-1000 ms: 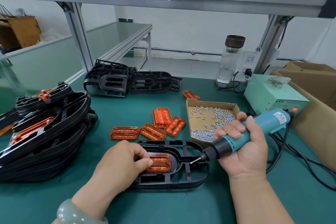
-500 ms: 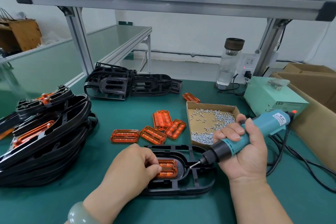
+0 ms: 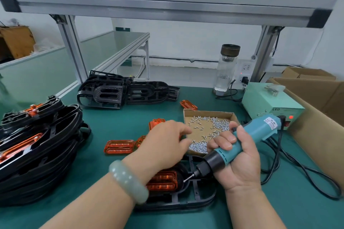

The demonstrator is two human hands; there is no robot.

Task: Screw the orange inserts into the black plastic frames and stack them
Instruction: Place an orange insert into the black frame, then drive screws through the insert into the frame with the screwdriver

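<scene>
A black plastic frame [image 3: 195, 197] lies at the table's near edge with an orange insert [image 3: 163, 180] seated in it. My right hand [image 3: 240, 163] grips a teal electric screwdriver [image 3: 260, 132], whose bit tip hangs just above the insert's right end. Stretched across the frame, my left hand [image 3: 163, 145] has relaxed fingers at the left edge of the cardboard screw box [image 3: 208, 114], over the small silver screws [image 3: 199, 147]. Whether it holds a screw is hidden. Loose orange inserts [image 3: 119, 146] lie behind my left hand. Assembled frames are stacked [image 3: 37, 145] at the left.
Empty black frames [image 3: 121, 93] lie at the back, with one more orange insert [image 3: 188, 105] near them. A glass bottle [image 3: 227, 69] and a green power supply [image 3: 270, 102] stand at the back right. Its black cable [image 3: 297, 165] loops over the table beside big cardboard boxes [image 3: 316, 126].
My left hand has let go of the orange insert and moved up and right to the screw box. The right hand keeps the screwdriver near the insert.
</scene>
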